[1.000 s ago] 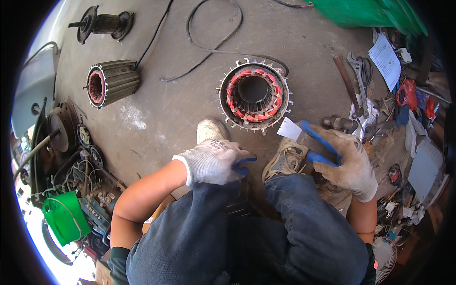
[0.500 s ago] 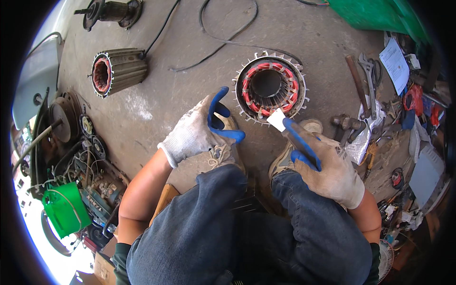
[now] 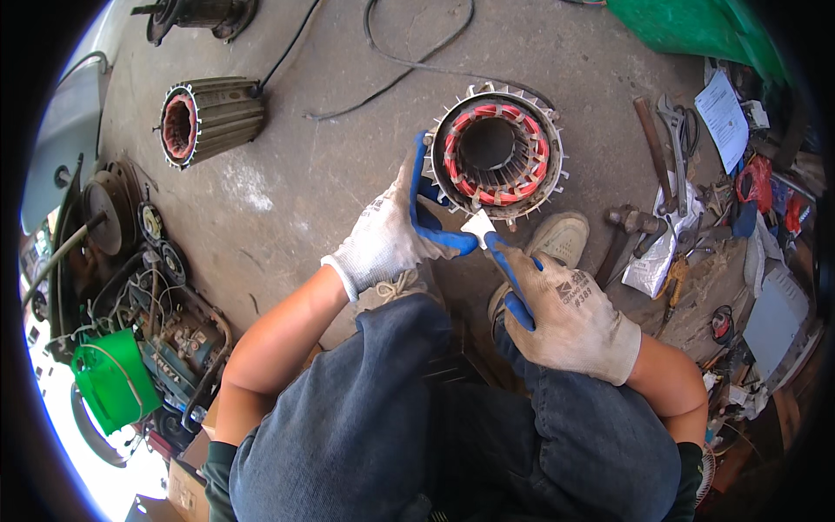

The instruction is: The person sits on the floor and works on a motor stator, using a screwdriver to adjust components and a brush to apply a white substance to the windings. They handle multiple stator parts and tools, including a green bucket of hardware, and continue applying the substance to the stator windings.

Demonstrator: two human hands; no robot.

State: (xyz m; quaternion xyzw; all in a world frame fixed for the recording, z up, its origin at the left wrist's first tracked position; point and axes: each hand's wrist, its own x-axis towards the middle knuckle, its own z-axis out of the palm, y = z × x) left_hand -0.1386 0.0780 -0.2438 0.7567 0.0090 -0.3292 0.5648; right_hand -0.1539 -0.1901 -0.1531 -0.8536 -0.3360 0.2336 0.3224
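One green bucket (image 3: 117, 383) is seen at the far left, among piled machine parts. Farther in, a finned cylinder (image 3: 219, 120) is laid on its side on the grey floor (image 3: 304, 174); its open end is turned to the left, and its long axis is run nearly crosswise, raised slightly toward the right. Beyond it, a shafted rotor (image 3: 202, 14) is cut off by the upper edge. A dark cable (image 3: 402, 80) is left in a loose curve near the middle.

The left hand (image 3: 387, 226), gloved in white and blue, is held wide, with thumb and forefinger spread well apart; the forefinger is brought to the left rim of the motor housing (image 3: 557, 165), though contact cannot be told for certain. That housing is stood on end on the floor, just ahead of the shoes. Its round bore is faced up toward the camera, its long axis is set upright, and a ring of red windings (image 3: 541, 157) is shown inside the toothed rim.

A flat white piece (image 3: 478, 226) is gripped in the right hand (image 3: 570, 309), whose fingers are closed narrowly around it. Its pale end is pointed forward and leftward, along the line of the forefinger, and is placed at the housing's near edge, just beside the left thumb. Farther right, a hammer (image 3: 652, 148) and an adjustable wrench (image 3: 676, 152) are laid side by side.
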